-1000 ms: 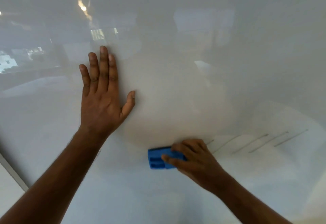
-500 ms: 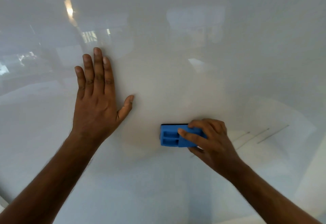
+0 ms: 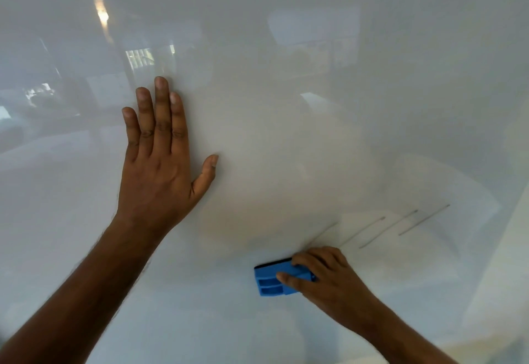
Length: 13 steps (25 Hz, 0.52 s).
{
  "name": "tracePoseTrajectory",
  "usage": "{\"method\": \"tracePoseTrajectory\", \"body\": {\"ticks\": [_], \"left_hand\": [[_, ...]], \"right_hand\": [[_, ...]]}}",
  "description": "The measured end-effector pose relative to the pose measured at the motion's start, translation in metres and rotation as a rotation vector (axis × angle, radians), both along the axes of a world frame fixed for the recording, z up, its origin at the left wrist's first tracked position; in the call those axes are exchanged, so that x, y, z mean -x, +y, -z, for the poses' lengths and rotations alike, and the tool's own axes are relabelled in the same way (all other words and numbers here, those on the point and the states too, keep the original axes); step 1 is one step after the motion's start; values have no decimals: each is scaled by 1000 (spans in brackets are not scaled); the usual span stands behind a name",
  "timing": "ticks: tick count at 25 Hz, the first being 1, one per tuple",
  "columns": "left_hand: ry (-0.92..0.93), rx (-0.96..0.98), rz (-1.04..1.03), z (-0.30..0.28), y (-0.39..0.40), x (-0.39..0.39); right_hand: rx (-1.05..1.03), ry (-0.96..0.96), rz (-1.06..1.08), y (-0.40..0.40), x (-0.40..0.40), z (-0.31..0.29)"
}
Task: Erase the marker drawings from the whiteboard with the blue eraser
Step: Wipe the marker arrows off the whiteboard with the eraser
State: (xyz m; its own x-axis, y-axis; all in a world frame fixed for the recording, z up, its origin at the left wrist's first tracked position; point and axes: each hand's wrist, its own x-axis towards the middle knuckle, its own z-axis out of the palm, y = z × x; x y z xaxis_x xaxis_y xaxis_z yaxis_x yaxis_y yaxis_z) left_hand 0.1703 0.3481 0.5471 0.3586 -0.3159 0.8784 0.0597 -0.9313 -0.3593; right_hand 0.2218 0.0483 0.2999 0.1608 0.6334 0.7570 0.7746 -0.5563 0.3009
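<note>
The whiteboard (image 3: 315, 134) fills nearly the whole view, glossy and pale, with dim reflections of a room and a bright light spot across its upper part. The left hand (image 3: 160, 169) lies flat on the board left of the middle, grip open, fingers straight and close together, thumb spread to the side; it holds nothing. The right hand (image 3: 323, 277) is lower and to the right, its grip closed on the blue eraser (image 3: 272, 280), thumb across the eraser's near side and fingers curled over its far edge. The eraser sits against the board in the lower middle area, its dark felt strip showing along the upper edge and two moulded hollows visible at its left end.

Just above and to the right of the right hand, four thin grey marker lines (image 3: 389, 229) slant upward to the right in a row; the leftmost is faint. Nothing lies between the eraser hand and these lines.
</note>
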Motion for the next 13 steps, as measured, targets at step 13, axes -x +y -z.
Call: {"method": "tracePoseTrajectory", "body": {"ticks": [13], "left_hand": [[15, -67, 54, 11, -40, -19]], "right_hand": [[-337, 85, -61, -1, -8, -90]]}}
